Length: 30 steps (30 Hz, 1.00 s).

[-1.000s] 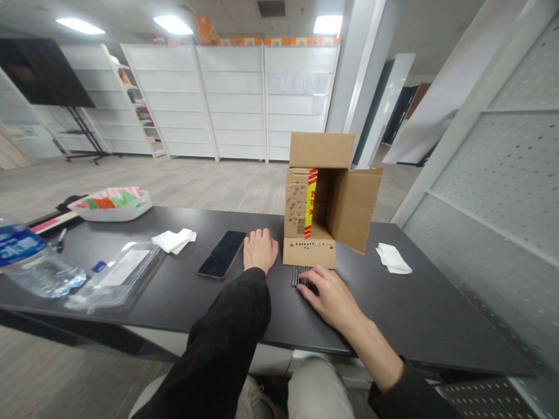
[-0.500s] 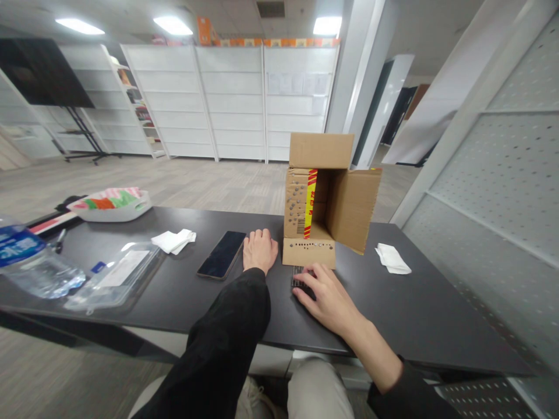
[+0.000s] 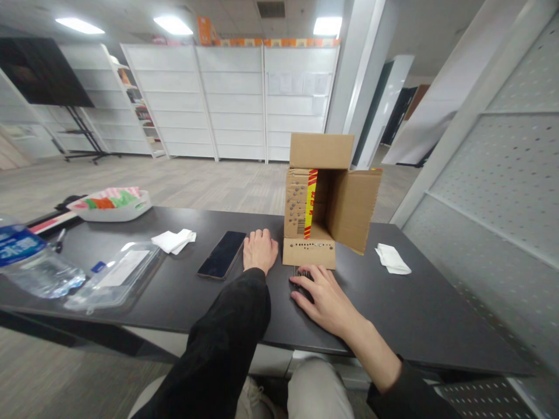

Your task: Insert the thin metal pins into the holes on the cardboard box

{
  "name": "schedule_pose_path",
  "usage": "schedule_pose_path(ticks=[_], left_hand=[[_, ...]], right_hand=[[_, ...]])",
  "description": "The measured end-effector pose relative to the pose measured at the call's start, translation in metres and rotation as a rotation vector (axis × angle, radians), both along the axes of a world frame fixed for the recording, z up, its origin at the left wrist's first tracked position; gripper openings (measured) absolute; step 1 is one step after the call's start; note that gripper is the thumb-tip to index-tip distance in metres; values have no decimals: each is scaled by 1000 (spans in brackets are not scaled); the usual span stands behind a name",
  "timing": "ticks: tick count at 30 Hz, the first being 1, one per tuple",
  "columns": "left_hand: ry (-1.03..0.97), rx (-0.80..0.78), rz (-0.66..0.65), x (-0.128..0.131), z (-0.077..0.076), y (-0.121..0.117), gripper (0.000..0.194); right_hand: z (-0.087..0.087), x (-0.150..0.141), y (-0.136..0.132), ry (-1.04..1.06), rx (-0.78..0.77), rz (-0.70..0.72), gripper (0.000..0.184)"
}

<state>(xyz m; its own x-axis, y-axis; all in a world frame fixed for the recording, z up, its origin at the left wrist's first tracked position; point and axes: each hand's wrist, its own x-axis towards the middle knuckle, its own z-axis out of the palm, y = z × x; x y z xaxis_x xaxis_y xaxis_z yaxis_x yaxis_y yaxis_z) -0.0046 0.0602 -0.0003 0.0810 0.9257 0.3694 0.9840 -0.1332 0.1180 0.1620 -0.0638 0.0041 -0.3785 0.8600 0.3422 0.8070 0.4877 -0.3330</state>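
Note:
My right hand point(image 3: 322, 294) lies on the black table point(image 3: 419, 317) just in front of an open cardboard box point(image 3: 325, 201). Its fingers curl over a small dark ribbed object point(image 3: 301, 272), which is mostly hidden under them. The box stands on its side with its flaps spread and a yellow and red tape strip on it. My left hand point(image 3: 260, 249) rests palm down on the table, fingers flat, between a black phone point(image 3: 222, 254) and the box's lower flap, holding nothing.
A folded white tissue point(image 3: 173, 240) lies left of the phone, another tissue point(image 3: 392, 258) right of the box. A clear plastic case point(image 3: 116, 272), a water bottle point(image 3: 32, 262) and a white tray point(image 3: 111, 206) with colourful items sit at the left. White perforated shelving point(image 3: 502, 192) stands right.
My right hand has slid slightly left and forward over the ribbed object, its fingers curling to cover more of it. My left hand has stayed still.

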Motion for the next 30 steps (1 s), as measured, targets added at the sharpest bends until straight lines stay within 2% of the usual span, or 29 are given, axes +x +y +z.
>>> schedule_pose_path(ticks=[8, 15, 21, 25, 30], left_hand=[[-9, -23, 5, 0, 2, -1, 19], [-10, -5, -6, 0, 0, 0, 19], [-21, -22, -7, 0, 1, 0, 20], [-12, -23, -1, 0, 1, 0, 20], [-1, -13, 0, 0, 1, 0, 18]], right_hand=[[0, 4, 1, 44, 28, 6, 30], [9, 24, 13, 35, 86, -76, 24], [20, 34, 35, 66, 107, -229, 22], [29, 30, 49, 56, 3, -415, 21], [34, 23, 63, 27, -74, -524, 18]])
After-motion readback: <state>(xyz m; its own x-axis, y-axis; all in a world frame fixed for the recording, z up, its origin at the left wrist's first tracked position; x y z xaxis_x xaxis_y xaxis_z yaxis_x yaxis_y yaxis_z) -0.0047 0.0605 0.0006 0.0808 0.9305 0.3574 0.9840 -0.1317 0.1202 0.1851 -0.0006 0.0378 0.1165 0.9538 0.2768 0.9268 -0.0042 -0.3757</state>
